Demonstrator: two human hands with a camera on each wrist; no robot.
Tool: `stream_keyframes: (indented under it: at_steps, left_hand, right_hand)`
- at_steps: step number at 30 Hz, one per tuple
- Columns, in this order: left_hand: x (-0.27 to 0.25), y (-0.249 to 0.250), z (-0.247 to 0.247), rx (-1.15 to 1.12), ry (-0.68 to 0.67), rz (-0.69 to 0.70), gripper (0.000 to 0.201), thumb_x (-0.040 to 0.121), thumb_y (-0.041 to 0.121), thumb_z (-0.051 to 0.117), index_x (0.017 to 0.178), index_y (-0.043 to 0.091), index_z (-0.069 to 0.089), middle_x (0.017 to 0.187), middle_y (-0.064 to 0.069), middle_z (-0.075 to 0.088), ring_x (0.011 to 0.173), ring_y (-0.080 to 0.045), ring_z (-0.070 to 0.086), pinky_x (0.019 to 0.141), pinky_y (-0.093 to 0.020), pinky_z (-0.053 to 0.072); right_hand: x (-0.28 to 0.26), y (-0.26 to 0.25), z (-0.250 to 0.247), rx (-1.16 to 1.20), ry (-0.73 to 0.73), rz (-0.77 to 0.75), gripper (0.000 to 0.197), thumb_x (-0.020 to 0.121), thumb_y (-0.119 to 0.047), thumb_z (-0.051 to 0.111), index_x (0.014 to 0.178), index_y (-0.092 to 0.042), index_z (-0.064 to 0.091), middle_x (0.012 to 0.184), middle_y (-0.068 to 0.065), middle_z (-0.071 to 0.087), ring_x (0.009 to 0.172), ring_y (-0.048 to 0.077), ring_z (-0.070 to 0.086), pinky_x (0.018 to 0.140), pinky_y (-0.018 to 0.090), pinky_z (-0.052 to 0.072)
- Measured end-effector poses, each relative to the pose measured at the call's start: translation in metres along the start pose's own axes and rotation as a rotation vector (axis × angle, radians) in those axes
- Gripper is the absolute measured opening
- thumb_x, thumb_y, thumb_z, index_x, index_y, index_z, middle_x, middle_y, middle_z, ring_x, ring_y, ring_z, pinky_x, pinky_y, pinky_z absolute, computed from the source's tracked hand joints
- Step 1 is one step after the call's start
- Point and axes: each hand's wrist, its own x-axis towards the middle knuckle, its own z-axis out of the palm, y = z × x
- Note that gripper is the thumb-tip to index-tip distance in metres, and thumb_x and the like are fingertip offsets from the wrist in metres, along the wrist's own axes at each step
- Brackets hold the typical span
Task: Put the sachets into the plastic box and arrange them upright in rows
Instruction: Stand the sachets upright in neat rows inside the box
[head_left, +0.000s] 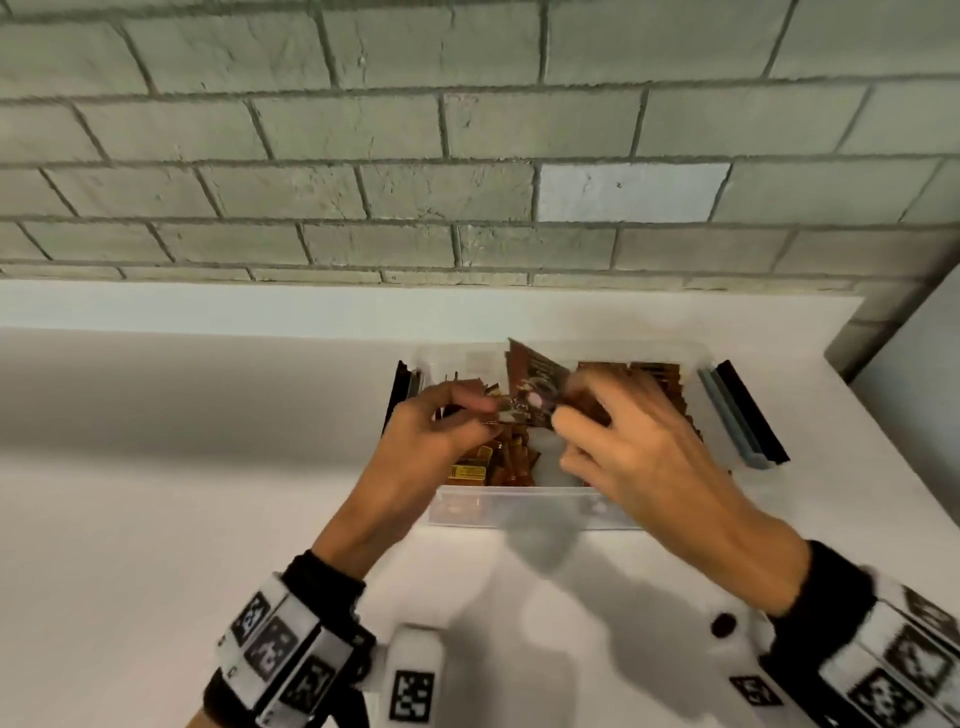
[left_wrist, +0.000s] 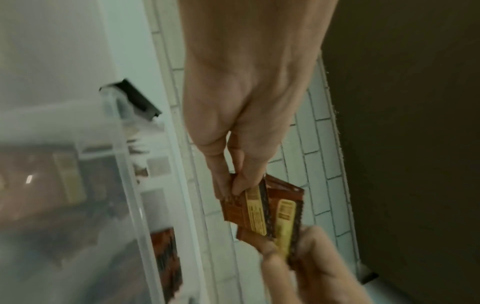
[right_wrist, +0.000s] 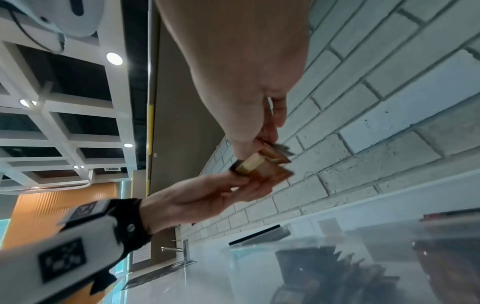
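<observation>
A clear plastic box (head_left: 519, 501) stands on the white counter (head_left: 182, 493) near the brick wall. Brown sachets lie jumbled in its left part (head_left: 506, 460), and others stand in a row at the back right (head_left: 652, 371). Both hands hover over the box and share a small bunch of brown and yellow sachets (head_left: 537, 387). My left hand (head_left: 483, 410) pinches the bunch (left_wrist: 249, 207) by one end with thumb and fingers. My right hand (head_left: 566, 415) grips the other end (right_wrist: 262, 166). The right hand is blurred by motion.
The box's black and blue latches hang open at its left (head_left: 402, 387) and right (head_left: 743, 415) ends. The brick wall (head_left: 467, 182) runs close behind, and a side wall (head_left: 914, 353) closes the right corner. A tap (right_wrist: 183, 250) and sink stand farther along the counter.
</observation>
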Motion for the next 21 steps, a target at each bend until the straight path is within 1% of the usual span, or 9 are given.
stream_keyframes:
  at_steps: [3,7,9,11,13,16,18,20,21]
  left_hand:
    - [0.000,-0.004,0.013,-0.363,-0.033,-0.072,0.024,0.088,-0.009,0.046,0.109,-0.010,0.057,0.103,-0.020,0.068,0.096,-0.028,0.065,0.086,-0.030,0.055]
    - [0.001,-0.007,0.019,-0.726,-0.074,-0.138,0.050,0.077,0.010,0.053,0.124,-0.005,0.051,0.106,-0.017,0.059,0.086,-0.021,0.058,0.075,-0.028,0.050]
    - [0.000,-0.008,0.025,-0.683,-0.131,-0.163,0.046,0.080,0.019,0.059,0.119,-0.004,0.055,0.098,-0.012,0.062,0.082,-0.017,0.059,0.075,-0.026,0.049]
    - [-0.002,-0.008,0.032,-0.597,-0.183,-0.206,0.023,0.084,0.014,0.059,0.101,-0.001,0.063,0.085,-0.008,0.065,0.075,-0.014,0.061,0.071,-0.023,0.050]
    - [-0.003,-0.008,0.036,-0.562,-0.190,-0.243,0.015,0.088,0.008,0.050,0.096,0.001,0.061,0.084,-0.010,0.062,0.075,-0.015,0.059,0.069,-0.024,0.050]
    - [-0.004,-0.009,0.038,-0.567,-0.196,-0.273,0.018,0.093,0.009,0.044,0.105,0.004,0.056,0.093,-0.016,0.058,0.081,-0.019,0.058,0.077,-0.034,0.049]
    - [-0.005,-0.011,0.040,-0.562,-0.222,-0.273,0.018,0.094,0.010,0.047,0.109,0.005,0.057,0.094,-0.017,0.064,0.083,-0.025,0.065,0.074,-0.045,0.056]
    - [-0.007,-0.013,0.041,-0.549,-0.240,-0.247,0.021,0.093,0.009,0.051,0.113,0.006,0.056,0.096,-0.018,0.068,0.083,-0.030,0.069,0.069,-0.048,0.059]
    - [-0.008,-0.013,0.041,-0.542,-0.245,-0.226,0.026,0.091,0.009,0.053,0.117,0.007,0.054,0.100,-0.019,0.069,0.084,-0.032,0.070,0.068,-0.046,0.059]
  right_hand:
    - [-0.012,-0.007,0.008,0.005,-0.090,-0.058,0.026,0.088,-0.003,0.057,0.102,-0.015,0.039,0.128,0.022,0.055,0.123,0.035,0.051,0.097,0.045,0.047]
    - [-0.019,-0.007,0.010,0.030,-0.135,-0.051,0.039,0.078,0.002,0.069,0.104,-0.013,0.044,0.134,0.021,0.053,0.127,0.033,0.049,0.102,0.040,0.046]
    - [-0.021,-0.007,0.012,0.019,-0.126,-0.061,0.037,0.079,0.003,0.066,0.107,-0.011,0.047,0.134,0.020,0.052,0.126,0.032,0.050,0.102,0.039,0.046]
    - [-0.025,-0.006,0.014,0.004,-0.135,-0.087,0.032,0.082,0.002,0.061,0.109,-0.010,0.048,0.134,0.020,0.053,0.126,0.032,0.049,0.102,0.039,0.046]
    - [-0.029,-0.004,0.014,-0.017,-0.141,-0.105,0.027,0.083,0.001,0.061,0.107,-0.008,0.053,0.135,0.020,0.052,0.129,0.031,0.047,0.107,0.038,0.041]
    - [-0.032,0.000,0.013,0.038,-0.201,-0.097,0.023,0.082,-0.002,0.066,0.101,-0.008,0.054,0.136,0.018,0.051,0.135,0.028,0.039,0.109,0.036,0.038]
    - [-0.034,0.004,0.010,0.210,-0.211,-0.057,0.007,0.088,-0.011,0.059,0.089,-0.009,0.053,0.137,0.013,0.050,0.138,0.021,0.033,0.113,0.028,0.032]
    - [-0.035,0.009,0.003,0.479,-0.205,0.117,0.013,0.087,-0.025,0.056,0.083,-0.013,0.052,0.144,-0.003,0.043,0.139,0.006,0.029,0.111,0.016,0.029]
    - [-0.035,0.010,-0.001,0.587,-0.200,0.220,0.016,0.084,-0.031,0.057,0.084,-0.017,0.051,0.146,-0.012,0.039,0.138,0.000,0.029,0.108,0.015,0.032]
